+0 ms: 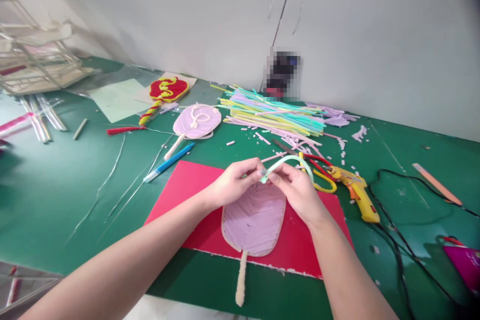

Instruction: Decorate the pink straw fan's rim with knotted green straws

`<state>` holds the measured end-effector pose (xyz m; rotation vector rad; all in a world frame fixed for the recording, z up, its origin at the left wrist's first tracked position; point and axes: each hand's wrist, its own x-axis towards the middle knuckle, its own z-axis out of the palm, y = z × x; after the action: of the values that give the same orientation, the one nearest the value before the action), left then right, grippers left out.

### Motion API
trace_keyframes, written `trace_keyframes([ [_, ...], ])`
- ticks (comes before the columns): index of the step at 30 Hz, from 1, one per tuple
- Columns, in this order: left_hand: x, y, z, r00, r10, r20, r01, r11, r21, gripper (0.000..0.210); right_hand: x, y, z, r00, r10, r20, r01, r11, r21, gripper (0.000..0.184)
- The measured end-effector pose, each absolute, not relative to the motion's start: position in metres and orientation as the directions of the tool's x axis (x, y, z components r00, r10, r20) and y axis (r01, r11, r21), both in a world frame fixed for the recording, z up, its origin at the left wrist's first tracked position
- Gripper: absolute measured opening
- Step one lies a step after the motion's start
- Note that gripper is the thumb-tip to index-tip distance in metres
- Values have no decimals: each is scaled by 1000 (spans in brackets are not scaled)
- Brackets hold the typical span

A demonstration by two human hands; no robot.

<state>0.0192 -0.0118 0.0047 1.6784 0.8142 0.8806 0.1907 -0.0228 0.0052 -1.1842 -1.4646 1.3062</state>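
Observation:
Between my two hands is a mint-green pipe cleaner (289,158). My left hand (240,180) pinches its end, where a small curl shows. My right hand (294,185) grips it close by, and the rest arches up over the right knuckles. Below my hands lies a lilac fan (253,225) with a cream edge and a cream wrapped handle (242,280) pointing toward me. The fan rests on a red board (307,250), and my hands partly hide its top. Just beyond my right hand are scissors (324,172) with red and yellow handles.
A pile of pastel pipe cleaners (273,115) lies at the back among lilac scraps. To the right is a yellow glue gun (356,192) with a black cord. At left are a blue pen (170,161), another lilac fan (197,121) and a red-and-yellow fan (168,89). A rack (33,45) stands far left.

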Motion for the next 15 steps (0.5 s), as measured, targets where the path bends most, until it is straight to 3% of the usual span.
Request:
trace_keyframes([
  [7, 21, -12, 4, 236, 948, 215, 351, -289, 891, 21, 171, -30, 2, 104, 992, 70, 192, 49, -980, 22],
  [11, 23, -15, 1, 219, 945, 245, 406, -316, 858, 19, 168, -35, 2, 88, 969, 232, 303, 196, -933, 17],
  [15, 25, -17, 0, 239, 932, 272, 452, -355, 818, 17, 169, -37, 4, 101, 974, 201, 315, 160, -935, 17],
])
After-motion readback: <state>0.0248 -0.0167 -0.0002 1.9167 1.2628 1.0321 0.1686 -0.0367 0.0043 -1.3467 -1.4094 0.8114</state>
